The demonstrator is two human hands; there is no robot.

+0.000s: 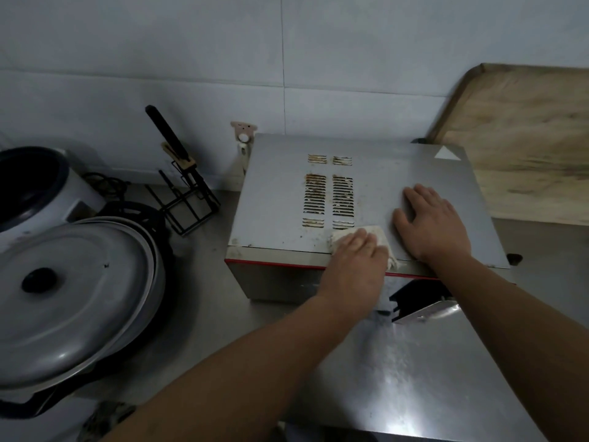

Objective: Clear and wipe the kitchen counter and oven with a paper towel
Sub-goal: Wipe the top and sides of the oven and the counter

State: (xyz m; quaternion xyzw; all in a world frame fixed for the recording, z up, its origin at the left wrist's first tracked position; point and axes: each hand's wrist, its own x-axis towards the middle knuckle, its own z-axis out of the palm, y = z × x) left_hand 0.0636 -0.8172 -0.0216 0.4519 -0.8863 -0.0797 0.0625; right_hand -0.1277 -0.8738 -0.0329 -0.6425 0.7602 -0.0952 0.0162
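Silver-grey oven (274, 199) top, red trim strip on front edge, rust-brown stained vent slots (330, 196). Off-white paper towel (379, 237), grubby. Left of oven: grey pot lid (79, 301), black knob; black wire rack (188, 199). Steel-grey worktop (414, 378).

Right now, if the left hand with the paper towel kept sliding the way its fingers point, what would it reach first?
Probably the vent slots on the oven top: the left hand presses the paper towel just short of them, fingers aimed roughly there.

A left hand (353, 263) presses a soiled paper towel (379, 239) flat against the front edge of a metal oven (274, 199) top, beside its stained vents (330, 199), while the right hand (436, 224) rests open alongside; a lidded pot (73, 301) sits on the steel surface (207, 260).
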